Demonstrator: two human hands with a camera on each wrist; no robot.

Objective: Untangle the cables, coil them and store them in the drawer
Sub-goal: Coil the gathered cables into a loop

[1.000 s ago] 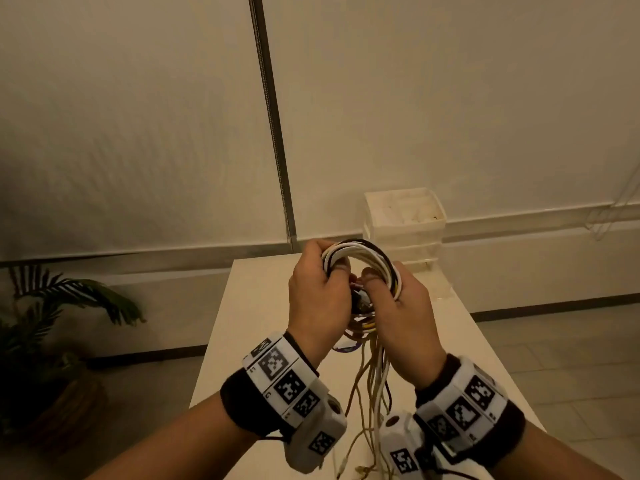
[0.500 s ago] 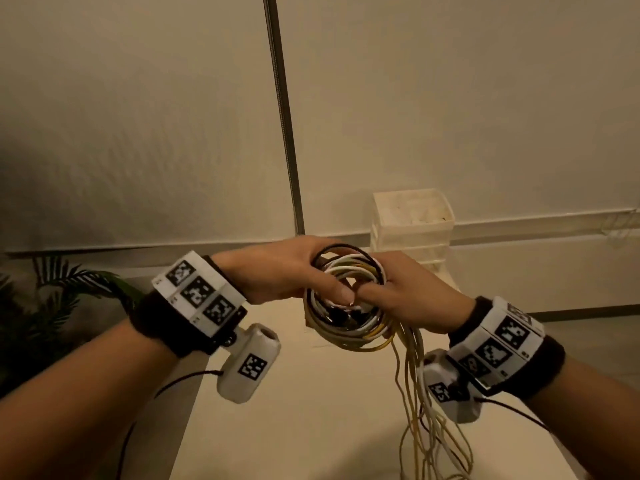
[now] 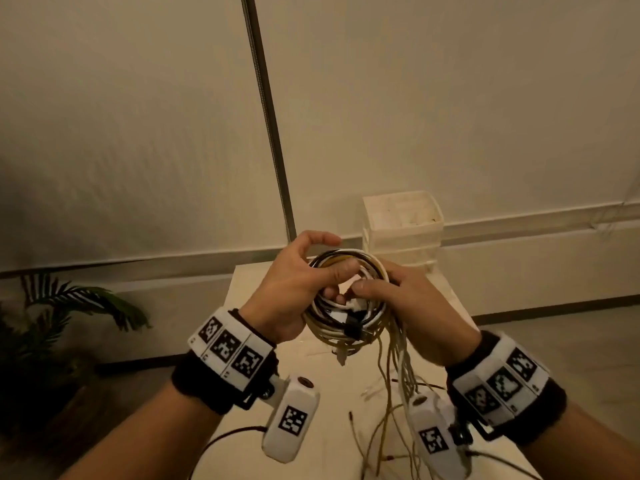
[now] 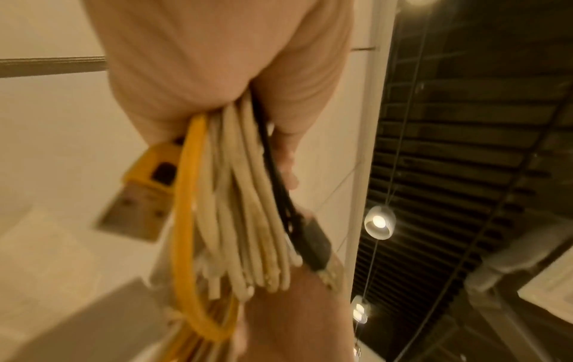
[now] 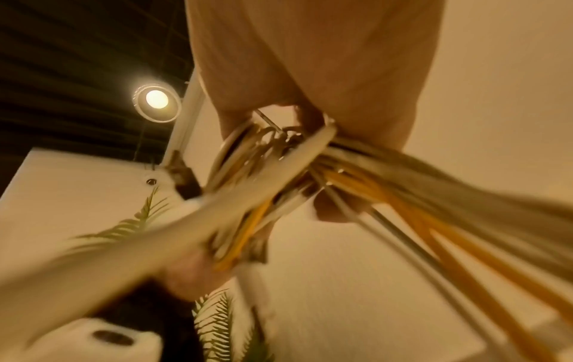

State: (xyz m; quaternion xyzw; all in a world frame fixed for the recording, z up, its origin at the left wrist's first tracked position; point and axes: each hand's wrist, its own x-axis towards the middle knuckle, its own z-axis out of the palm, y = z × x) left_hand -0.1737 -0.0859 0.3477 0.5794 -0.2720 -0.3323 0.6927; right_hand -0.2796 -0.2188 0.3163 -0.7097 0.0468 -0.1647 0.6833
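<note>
A round coil of white, yellow and black cables [image 3: 346, 327] hangs in the air above the white table [image 3: 249, 403], held between both hands. My left hand [image 3: 311, 282] grips the coil's left side, thumb across the front and fingers curled behind. My right hand [image 3: 391, 292] pinches the right side of the coil near its centre. Loose cable tails [image 3: 391, 393] drop from the coil to the table. In the left wrist view the cable bundle [image 4: 235, 208] runs out of my closed palm with a black plug. The right wrist view shows blurred cable strands [image 5: 279, 176] under my fingers.
A white stacked drawer unit [image 3: 403, 230] stands at the table's far end against the wall, its top tray open. A potted plant [image 3: 52, 323] sits on the floor to the left. A vertical pole [image 3: 266, 112] runs up the wall behind.
Both forearms have swung back in toward me from their spread position. The coil stays held between the hands, now turned to face me more, with the tails hanging lower right.
</note>
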